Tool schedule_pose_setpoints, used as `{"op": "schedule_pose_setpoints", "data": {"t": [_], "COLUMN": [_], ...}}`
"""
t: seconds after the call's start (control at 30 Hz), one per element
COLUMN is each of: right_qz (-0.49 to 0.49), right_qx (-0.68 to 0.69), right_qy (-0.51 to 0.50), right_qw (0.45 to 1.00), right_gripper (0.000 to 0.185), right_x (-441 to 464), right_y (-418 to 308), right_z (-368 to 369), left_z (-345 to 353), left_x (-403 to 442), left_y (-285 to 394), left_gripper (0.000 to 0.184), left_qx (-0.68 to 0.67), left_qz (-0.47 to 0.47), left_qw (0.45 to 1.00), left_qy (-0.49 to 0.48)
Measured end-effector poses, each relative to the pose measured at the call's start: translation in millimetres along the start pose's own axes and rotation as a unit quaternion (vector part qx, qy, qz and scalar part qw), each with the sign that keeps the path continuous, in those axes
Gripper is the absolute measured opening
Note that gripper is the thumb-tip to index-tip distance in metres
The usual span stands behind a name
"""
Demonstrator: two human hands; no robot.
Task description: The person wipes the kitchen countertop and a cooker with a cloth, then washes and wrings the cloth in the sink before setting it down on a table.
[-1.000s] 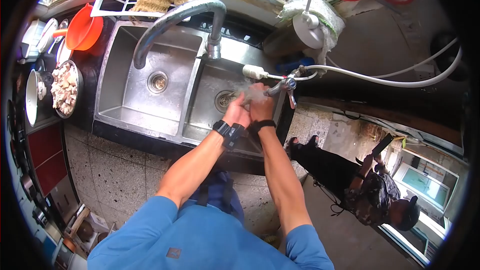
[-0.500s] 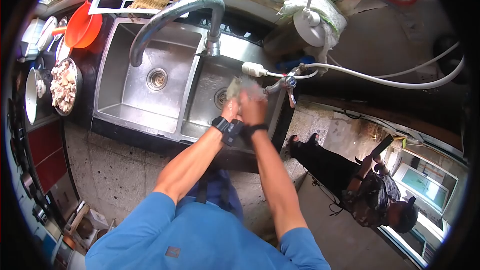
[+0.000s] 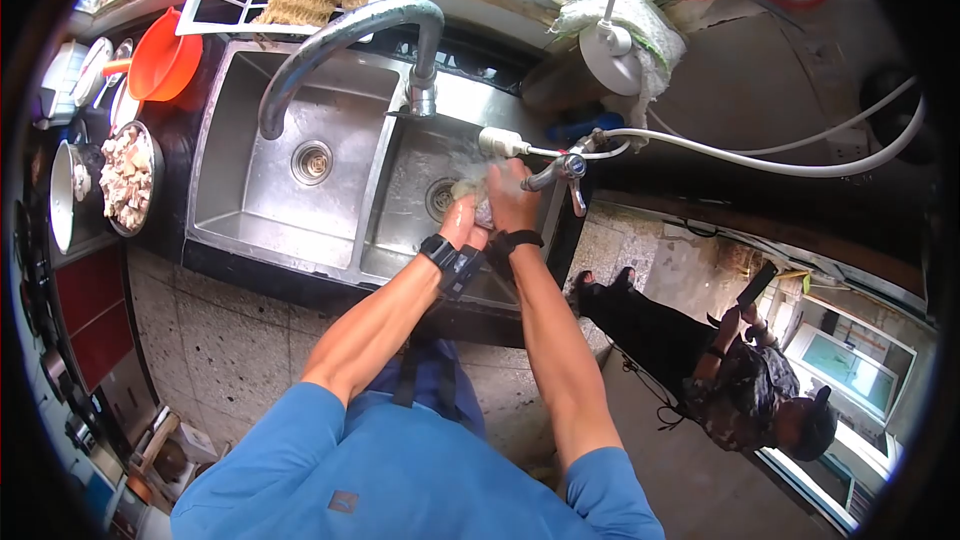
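Both of my hands are over the right basin of the steel sink (image 3: 400,240), close together below the small tap (image 3: 560,172). My left hand (image 3: 466,224) is curled round a pale, wet thing (image 3: 468,192) that I cannot make out; it lies between the two hands. My right hand (image 3: 512,198) is against its other side, near the tap's mouth, with its fingers partly blurred. Water splashes about the fingers. The drain (image 3: 440,198) shows just left of the hands. The large curved faucet (image 3: 350,25) arches over the left basin.
At the left stand a bowl of chopped meat (image 3: 128,178), a white bowl (image 3: 63,195) and an orange strainer (image 3: 166,58). A white rack (image 3: 205,0) with sponges is behind the sink. A white hose (image 3: 780,166) runs right. Another person (image 3: 745,380) stands at the right.
My hands have shifted and turned under the tap. The pale thing rose left of them half a second ago and is now lower, between them. The other person's hands moved slightly.
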State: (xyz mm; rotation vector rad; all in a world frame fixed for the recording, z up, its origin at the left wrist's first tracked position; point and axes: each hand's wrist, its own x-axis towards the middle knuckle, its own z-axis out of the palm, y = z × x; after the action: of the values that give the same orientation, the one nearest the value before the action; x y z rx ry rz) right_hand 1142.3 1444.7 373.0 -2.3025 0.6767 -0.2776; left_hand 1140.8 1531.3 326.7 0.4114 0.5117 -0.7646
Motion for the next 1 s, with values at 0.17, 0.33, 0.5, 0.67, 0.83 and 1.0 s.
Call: {"op": "schedule_pose_setpoints", "data": {"t": [0.17, 0.33, 0.5, 0.67, 0.83, 1.0], "right_qz": [-0.003, 0.111, -0.026, 0.067, 0.025, -0.033], "right_qx": [0.024, 0.200, -0.017, 0.129, 0.063, 0.090], "right_qy": [-0.080, -0.191, 0.000, -0.019, -0.062, -0.025], "right_qw": [0.996, 0.955, 1.000, 0.989, 0.996, 0.995], "right_gripper": [0.034, 0.035, 0.032, 0.033, 0.030, 0.026], "right_x": [-32, -54, -32, -4, -42, -3], "right_y": [-28, -43, -19, 1, -35, 8], "right_z": [-23, -33, 12, 8, -15, 5], "left_z": [-27, -24, -84, -5, -30, -14], "left_x": [19, 25, 43, 4, 13, 14], "left_y": [14, 28, 0, 9, 21, 6], "left_gripper": [0.042, 0.050, 0.036, 0.023, 0.026, 0.031], "left_qx": [0.008, 0.045, 0.097, 0.097, 0.249, 0.167], "left_qz": [-0.097, -0.065, 0.081, 0.018, 0.050, 0.020], "left_qw": [0.995, 0.997, 0.990, 0.994, 0.967, 0.984], "left_qy": [-0.005, 0.002, -0.060, 0.037, 0.033, 0.065]}}
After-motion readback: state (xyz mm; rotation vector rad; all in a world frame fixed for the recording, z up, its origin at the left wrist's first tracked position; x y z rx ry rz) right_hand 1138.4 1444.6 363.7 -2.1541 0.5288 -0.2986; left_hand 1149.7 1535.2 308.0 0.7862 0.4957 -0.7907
